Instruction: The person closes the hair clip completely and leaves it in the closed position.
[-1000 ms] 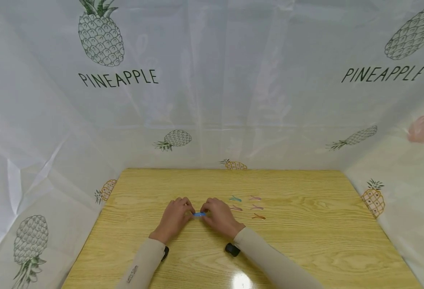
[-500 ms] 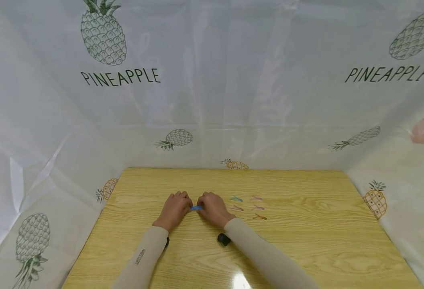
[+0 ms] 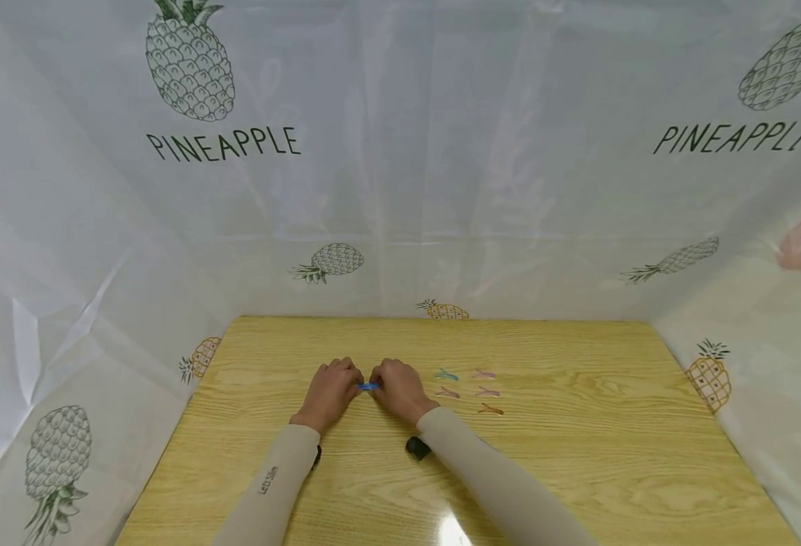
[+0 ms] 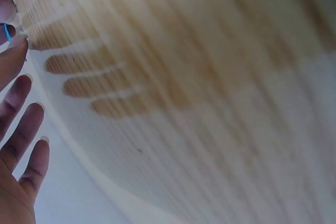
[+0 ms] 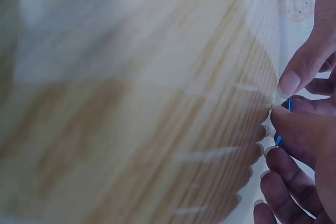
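A small blue hair clip (image 3: 368,387) is held between my two hands, just over the wooden table. My left hand (image 3: 332,390) pinches its left end between thumb and fingertip; in the left wrist view a sliver of blue (image 4: 7,32) shows there, while the other fingers (image 4: 23,135) spread apart. At its right end my right hand (image 3: 399,388) pinches it with thumb and index finger. The right wrist view shows blue bits (image 5: 289,104) between the fingertips of both hands, with most of the clip hidden.
Right of my hands lie several spread hair clips: a teal one (image 3: 447,375), pink ones (image 3: 485,374) and an orange-brown one (image 3: 491,409). The wooden table (image 3: 578,455) ends at white pineapple-print sheeting (image 3: 400,189) behind and at both sides.
Both hands have moved slightly forward and left across the table, carrying the blue hair clip between them. The other clips stay where they were.
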Demonstrator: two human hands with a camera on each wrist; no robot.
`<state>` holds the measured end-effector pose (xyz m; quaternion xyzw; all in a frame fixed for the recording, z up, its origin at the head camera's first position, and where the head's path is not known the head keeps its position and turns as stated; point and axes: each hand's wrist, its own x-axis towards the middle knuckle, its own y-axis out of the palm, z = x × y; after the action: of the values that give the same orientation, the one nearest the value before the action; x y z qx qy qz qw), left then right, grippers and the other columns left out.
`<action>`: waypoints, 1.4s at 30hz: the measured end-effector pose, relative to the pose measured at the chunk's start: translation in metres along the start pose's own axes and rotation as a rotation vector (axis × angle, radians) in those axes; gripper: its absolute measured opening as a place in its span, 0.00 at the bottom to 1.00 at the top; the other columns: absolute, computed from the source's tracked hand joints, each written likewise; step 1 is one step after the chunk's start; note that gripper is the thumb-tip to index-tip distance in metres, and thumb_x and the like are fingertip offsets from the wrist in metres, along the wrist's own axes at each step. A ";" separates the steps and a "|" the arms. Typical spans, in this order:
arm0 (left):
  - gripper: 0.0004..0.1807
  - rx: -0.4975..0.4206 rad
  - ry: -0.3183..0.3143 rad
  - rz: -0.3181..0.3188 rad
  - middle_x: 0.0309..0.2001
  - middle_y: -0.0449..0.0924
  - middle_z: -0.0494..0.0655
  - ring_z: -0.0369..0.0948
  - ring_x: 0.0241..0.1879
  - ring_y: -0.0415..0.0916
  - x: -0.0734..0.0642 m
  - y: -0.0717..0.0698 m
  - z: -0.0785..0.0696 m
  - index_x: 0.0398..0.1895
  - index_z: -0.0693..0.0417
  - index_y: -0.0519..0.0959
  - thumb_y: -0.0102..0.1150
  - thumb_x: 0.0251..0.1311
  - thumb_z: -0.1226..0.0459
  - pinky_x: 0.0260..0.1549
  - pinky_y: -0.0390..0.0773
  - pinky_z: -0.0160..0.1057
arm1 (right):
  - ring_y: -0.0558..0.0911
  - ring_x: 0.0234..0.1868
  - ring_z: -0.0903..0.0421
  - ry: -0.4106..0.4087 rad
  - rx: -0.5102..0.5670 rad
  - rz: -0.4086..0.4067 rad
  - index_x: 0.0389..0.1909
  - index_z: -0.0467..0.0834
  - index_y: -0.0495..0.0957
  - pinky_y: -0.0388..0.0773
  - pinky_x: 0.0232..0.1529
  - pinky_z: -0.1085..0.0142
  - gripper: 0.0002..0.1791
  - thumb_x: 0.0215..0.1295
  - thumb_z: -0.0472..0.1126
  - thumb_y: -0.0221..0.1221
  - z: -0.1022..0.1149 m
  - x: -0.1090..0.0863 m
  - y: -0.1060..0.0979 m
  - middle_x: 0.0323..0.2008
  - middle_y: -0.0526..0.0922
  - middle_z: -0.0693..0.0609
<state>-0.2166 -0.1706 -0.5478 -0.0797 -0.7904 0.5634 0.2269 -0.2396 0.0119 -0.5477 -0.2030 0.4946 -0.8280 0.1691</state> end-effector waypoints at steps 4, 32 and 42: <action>0.05 -0.005 -0.005 -0.003 0.39 0.79 0.44 0.47 0.40 0.78 0.001 0.001 -0.002 0.37 0.52 0.88 0.76 0.61 0.63 0.42 0.78 0.49 | 0.81 0.33 0.59 0.013 -0.010 -0.013 0.39 0.43 0.90 0.80 0.33 0.69 0.03 0.67 0.38 0.73 -0.002 -0.001 0.001 0.33 0.82 0.54; 0.12 -0.069 0.038 -0.016 0.42 0.78 0.46 0.46 0.42 0.77 0.002 0.012 -0.069 0.42 0.52 0.87 0.79 0.59 0.62 0.43 0.77 0.49 | 0.84 0.38 0.53 0.049 0.002 -0.177 0.41 0.43 0.90 0.84 0.37 0.60 0.09 0.62 0.38 0.77 -0.028 -0.061 -0.049 0.36 0.84 0.52; 0.12 -0.105 -0.005 -0.001 0.41 0.78 0.44 0.45 0.41 0.77 0.012 0.020 -0.099 0.44 0.53 0.88 0.79 0.60 0.60 0.44 0.78 0.50 | 0.84 0.37 0.52 0.071 -0.007 -0.264 0.39 0.41 0.90 0.84 0.38 0.59 0.09 0.58 0.33 0.78 -0.047 -0.086 -0.062 0.35 0.84 0.50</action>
<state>-0.1852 -0.0751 -0.5370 -0.0898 -0.8193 0.5215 0.2206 -0.1944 0.1169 -0.5278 -0.2377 0.4721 -0.8480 0.0403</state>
